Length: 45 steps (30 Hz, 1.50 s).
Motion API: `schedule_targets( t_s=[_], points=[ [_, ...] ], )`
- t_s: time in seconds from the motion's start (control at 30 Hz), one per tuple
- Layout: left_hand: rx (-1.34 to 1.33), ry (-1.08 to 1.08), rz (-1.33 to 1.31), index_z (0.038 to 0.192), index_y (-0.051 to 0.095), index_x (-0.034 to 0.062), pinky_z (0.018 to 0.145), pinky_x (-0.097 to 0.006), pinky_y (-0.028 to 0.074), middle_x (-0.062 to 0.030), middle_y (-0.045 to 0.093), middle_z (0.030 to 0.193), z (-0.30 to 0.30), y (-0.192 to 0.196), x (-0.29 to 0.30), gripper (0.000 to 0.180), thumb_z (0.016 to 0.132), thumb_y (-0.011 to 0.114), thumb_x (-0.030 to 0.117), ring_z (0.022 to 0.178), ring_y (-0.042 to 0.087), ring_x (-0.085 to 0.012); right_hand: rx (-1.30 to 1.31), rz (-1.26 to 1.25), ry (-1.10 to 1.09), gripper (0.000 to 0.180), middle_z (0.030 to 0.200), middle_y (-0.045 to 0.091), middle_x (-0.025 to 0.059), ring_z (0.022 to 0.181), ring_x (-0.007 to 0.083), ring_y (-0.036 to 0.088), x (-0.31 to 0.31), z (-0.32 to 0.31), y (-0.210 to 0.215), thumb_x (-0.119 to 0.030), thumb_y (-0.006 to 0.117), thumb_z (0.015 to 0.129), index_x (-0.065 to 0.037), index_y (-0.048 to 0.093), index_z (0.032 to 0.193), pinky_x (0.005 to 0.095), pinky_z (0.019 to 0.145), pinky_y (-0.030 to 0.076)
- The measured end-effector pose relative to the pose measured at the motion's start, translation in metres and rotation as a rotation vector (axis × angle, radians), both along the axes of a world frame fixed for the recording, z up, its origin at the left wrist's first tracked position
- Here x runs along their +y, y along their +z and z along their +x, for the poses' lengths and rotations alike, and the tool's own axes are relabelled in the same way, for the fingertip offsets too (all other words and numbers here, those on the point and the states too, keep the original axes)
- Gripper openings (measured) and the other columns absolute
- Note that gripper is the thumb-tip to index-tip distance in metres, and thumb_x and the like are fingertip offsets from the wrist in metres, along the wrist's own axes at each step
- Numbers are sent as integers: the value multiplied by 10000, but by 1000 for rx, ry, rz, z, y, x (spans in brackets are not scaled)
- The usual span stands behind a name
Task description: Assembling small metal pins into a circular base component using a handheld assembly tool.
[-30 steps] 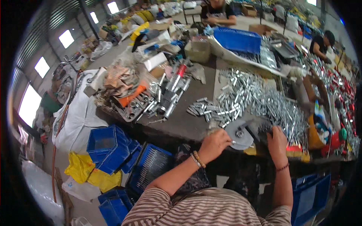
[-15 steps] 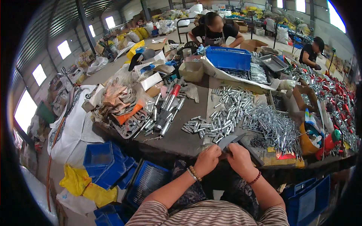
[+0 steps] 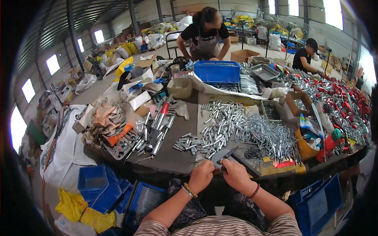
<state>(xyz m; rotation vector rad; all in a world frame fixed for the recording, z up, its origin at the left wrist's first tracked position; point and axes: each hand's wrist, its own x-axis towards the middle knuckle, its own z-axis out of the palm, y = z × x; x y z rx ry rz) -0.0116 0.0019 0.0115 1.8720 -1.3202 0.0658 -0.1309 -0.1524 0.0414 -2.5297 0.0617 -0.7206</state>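
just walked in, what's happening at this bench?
A person seated at the near edge of a cluttered workbench has both hands together over a dark flat bar. The left hand and the right hand pinch something small between them; it is too small to identify. A heap of small silver metal tubes lies just beyond. Two other people work at the far side, one behind a blue crate.
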Motion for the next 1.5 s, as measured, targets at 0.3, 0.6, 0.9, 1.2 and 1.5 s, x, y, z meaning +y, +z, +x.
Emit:
schedule_targets(
  t_s=[0.3, 0.6, 0.9, 1.2, 1.5],
  points=[
    [-8, 23, -4, 862, 637, 2, 792, -465, 517, -138, 621, 979, 4, -6, -3, 96, 779, 600, -28, 949, 624, -366, -30, -30, 22, 317, 903, 647, 159, 915, 374, 635, -2, 3, -4, -13, 629, 841, -54, 538, 1141, 491, 757, 512],
    [-25, 27, -15, 864, 633, 3, 790, -472, 511, -144, 619, 972, 5, -6, -5, 131, 760, 582, -57, 947, 618, -371, -34, -23, 37, 321, 922, 647, 158, 919, 383, 628, -3, 5, -9, -2, 603, 825, -52, 532, 1134, 491, 764, 514],
    [60, 91, 9, 898, 626, -14, 772, -465, 506, -147, 617, 968, -3, 2, -4, 121, 795, 587, -65, 935, 615, -382, 35, -157, 56, 293, 896, 661, 90, 860, 307, 645, 3, 1, 1, -20, 630, 811, -62, 598, 1099, 430, 752, 530],
    [59, 56, -35, 907, 707, 44, 777, -428, 519, -97, 631, 913, -7, 2, 5, 82, 832, 731, 63, 911, 645, -325, -83, -293, -264, 193, 891, 641, 83, 887, 296, 642, -12, -24, 15, -110, 688, 811, -103, 627, 994, 423, 759, 525],
    [-37, 27, -36, 910, 727, 77, 775, -437, 514, -102, 602, 925, 4, 0, -16, 83, 873, 716, 149, 884, 627, -312, 6, -180, -313, 239, 939, 613, 166, 842, 397, 621, -62, -33, -4, -57, 693, 814, -42, 629, 1044, 475, 749, 506]
  ],
)
